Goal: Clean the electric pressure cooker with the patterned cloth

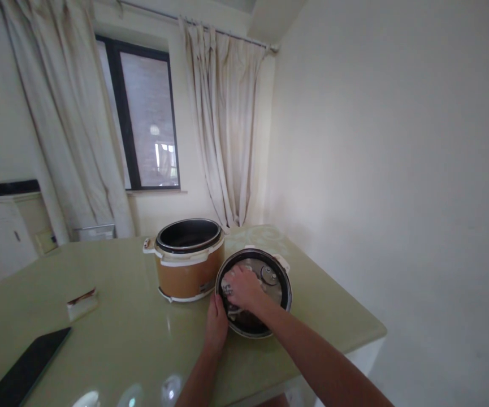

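A cooker lid point(254, 292) lies upside down on the pale green table point(134, 333), just beside an open orange cooker point(189, 260) whose dark pot stands empty. The right hand point(243, 287) presses down inside the lid, fingers closed over what looks like a whitish cloth point(228, 278) (it is small and half hidden, so hard to be sure). The left hand point(216, 327) rests flat against the lid's near left rim, fingers together, steadying it rather than gripping. Farther left on the table sit a small packet point(82, 303) and a dark flat tablet point(26, 370), both well apart from the hands.
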The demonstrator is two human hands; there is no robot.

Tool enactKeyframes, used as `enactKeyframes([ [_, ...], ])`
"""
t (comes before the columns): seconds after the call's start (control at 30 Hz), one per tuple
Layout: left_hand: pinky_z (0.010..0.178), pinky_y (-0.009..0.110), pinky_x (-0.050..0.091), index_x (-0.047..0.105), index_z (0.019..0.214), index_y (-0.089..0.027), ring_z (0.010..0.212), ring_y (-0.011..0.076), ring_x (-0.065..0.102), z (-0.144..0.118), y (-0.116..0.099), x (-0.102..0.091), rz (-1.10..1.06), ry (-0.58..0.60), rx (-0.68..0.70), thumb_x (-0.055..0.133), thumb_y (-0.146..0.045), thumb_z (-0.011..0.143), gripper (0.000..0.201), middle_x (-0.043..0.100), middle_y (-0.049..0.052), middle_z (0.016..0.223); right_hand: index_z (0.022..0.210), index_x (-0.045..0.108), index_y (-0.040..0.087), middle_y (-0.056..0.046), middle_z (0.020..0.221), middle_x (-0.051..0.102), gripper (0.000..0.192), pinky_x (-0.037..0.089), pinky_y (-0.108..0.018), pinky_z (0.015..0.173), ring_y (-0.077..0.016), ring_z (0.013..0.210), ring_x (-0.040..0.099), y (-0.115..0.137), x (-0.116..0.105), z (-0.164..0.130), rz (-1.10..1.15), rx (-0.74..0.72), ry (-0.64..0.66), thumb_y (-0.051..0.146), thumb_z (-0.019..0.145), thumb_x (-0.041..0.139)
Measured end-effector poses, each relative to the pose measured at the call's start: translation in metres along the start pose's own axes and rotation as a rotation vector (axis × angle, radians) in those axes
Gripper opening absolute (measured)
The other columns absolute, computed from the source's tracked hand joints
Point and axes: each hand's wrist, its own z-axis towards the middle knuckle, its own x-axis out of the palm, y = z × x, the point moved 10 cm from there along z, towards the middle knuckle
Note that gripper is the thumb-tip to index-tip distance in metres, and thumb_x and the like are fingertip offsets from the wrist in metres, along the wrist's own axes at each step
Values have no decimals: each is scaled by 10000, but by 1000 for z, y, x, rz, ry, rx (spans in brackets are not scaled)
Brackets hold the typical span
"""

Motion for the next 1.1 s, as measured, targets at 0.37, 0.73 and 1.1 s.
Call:
enactKeyframes([
  [0.37,1240,384,403,579,1439,-146,1435,235,560,-3,-13,7,11,22,14,323,-508,1072,576,652,165,1466,1172,749,293,-67,1136,689,448,534,-343,875,-288,1082,667,-48,13,-56,97,5,137,391,739,812],
  [0.73,1235,433,420,557,1457,-134,1440,256,555,-3,-16,9,8,25,107,311,-477,1063,578,622,186,1491,1274,684,231,-146,1253,650,453,522,-426,960,-336,1196,605,-43,-8,-17,-44,122,-5,369,845,733],
  [1.1,1194,436,462,546,1428,-138,1368,263,613,-2,-8,6,13,-5,76,356,-423,1046,513,662,191,1420,1181,739,251,-115,1209,684,446,563,-406,903,-333,1164,650,-11,22,-39,-22,-140,140,408,768,801],
])
